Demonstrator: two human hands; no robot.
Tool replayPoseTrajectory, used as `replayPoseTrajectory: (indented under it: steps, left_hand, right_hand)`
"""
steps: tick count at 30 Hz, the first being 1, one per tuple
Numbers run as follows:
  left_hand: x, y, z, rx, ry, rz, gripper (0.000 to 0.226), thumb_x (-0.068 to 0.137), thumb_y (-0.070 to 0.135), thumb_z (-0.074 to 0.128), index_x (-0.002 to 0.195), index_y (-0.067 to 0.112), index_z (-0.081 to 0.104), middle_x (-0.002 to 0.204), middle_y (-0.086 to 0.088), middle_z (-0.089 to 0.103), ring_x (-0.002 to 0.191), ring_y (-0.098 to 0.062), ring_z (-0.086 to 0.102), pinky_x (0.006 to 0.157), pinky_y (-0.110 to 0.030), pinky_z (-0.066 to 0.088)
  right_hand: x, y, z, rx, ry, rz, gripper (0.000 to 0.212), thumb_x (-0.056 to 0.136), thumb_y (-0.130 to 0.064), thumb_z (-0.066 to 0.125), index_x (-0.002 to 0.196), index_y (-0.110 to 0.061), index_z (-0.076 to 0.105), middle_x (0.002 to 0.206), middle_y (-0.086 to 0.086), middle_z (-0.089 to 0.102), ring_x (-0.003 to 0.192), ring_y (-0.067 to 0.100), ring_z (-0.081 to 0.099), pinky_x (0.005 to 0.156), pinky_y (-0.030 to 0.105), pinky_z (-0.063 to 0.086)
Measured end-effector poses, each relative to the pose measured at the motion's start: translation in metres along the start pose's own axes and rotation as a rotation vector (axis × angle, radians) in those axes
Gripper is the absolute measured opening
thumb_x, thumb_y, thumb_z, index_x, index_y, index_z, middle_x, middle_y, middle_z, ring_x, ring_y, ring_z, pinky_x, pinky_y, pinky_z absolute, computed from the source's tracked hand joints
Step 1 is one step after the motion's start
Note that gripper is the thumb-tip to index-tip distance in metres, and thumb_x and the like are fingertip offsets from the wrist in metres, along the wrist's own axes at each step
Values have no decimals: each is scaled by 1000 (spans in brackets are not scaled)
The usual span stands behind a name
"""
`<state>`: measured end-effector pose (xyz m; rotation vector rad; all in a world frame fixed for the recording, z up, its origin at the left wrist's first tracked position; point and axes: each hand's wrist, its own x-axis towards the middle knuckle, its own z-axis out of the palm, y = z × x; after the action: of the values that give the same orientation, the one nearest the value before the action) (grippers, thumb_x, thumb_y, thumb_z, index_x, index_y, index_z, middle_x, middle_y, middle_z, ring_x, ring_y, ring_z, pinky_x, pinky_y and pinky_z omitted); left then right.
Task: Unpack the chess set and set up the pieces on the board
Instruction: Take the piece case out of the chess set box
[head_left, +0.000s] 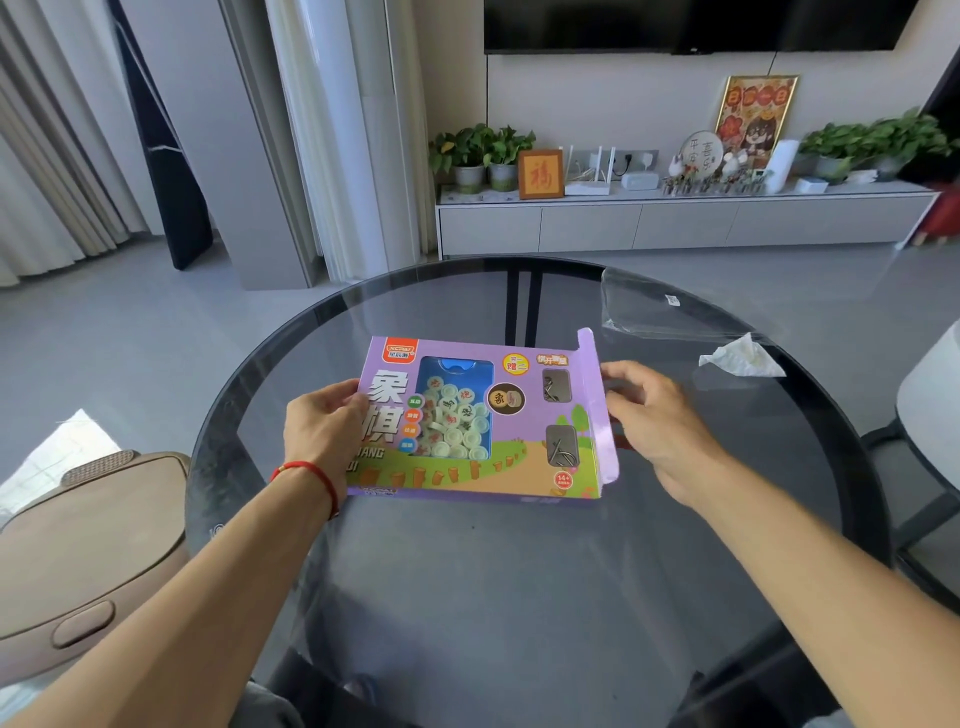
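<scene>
The task looks to be at its very start: the purple chess box (483, 421) lies flat near the middle of the round glass tabletop (519, 597), its right-end flap (597, 405) opened and standing up, while everything else seems to be inside. Through the clear window the pale round pieces (454, 423) show heaped in a blue tray, and no board is out anywhere in view. The left hand (324, 431) holds the box's left end, thumb on the printed face, the other fingers hidden behind it. The right hand (652, 415) sits at the open right end with its fingers loosely bent toward the flap; whether they actually pinch the card I cannot tell. What is left, by my judgement, is nearly all of it: drawing the tray out, finding and unfolding the board, then placing every piece. Toward the far right edge of the tabletop lie a clear plastic wrapper (654, 306) and a crumpled tissue (740, 358), well apart from the box; both would crowd a spread board.
</scene>
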<state>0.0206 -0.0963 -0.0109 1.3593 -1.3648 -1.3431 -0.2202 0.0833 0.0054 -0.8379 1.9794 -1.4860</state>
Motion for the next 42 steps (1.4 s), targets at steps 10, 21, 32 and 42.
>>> replayPoseTrajectory:
  steps: [10, 21, 32, 42]
  left_hand:
    - [-1, 2, -2, 2, -18, -29, 24, 99, 29, 59, 120, 23, 69, 91, 2, 76, 69, -19, 75, 67, -36, 62]
    - [4, 1, -7, -1, 8, -47, 11, 99, 26, 61, 105, 26, 70, 82, 4, 74, 62, -16, 74, 53, -26, 57]
    - [44, 8, -65, 121, 66, -149, 11, 93, 16, 69, 102, 19, 75, 86, -5, 74, 69, -23, 72, 68, -32, 59]
    - [101, 39, -110, 25, 71, -274, 20, 101, 11, 51, 82, 12, 55, 49, -1, 62, 26, -4, 49, 29, -15, 40]
  right_hand:
    - [8, 6, 9, 104, -174, 291, 24, 101, -33, 62, 93, -12, 70, 86, 5, 76, 72, 20, 69, 69, 31, 53]
    - [19, 11, -20, 212, -180, 407, 18, 88, -24, 78, 92, -10, 66, 81, 9, 60, 61, 18, 50, 53, 25, 38]
    - [11, 32, -75, -464, -36, 235, 32, 92, -32, 75, 90, -1, 70, 77, 7, 62, 66, 20, 53, 62, 30, 38]
    - [-3, 27, -82, -929, 28, 128, 39, 96, -54, 55, 91, -16, 64, 110, 12, 66, 102, 33, 60, 83, 41, 51]
